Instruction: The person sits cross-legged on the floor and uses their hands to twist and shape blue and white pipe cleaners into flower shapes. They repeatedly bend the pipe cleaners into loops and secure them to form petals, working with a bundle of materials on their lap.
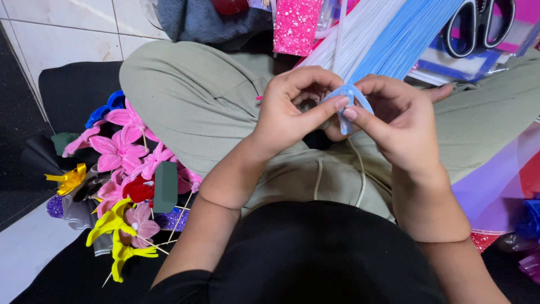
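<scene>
Over my lap, both hands pinch a light blue ribbon strip (353,93) that is bent into a small loop. My left hand (292,110) grips it with thumb and forefinger from the left. My right hand (394,124) holds the other side, its forefinger tip pressed next to the left one. The loop's lower end hangs between my palms and is partly hidden. I sit cross-legged in olive trousers (191,95).
A pile of finished ribbon flowers (126,163) in pink, red and yellow lies at my left knee. Bundles of white and blue strips (388,34), black scissors (478,25) and pink glitter foam (295,25) lie ahead. Shiny sheets (500,186) lie at right.
</scene>
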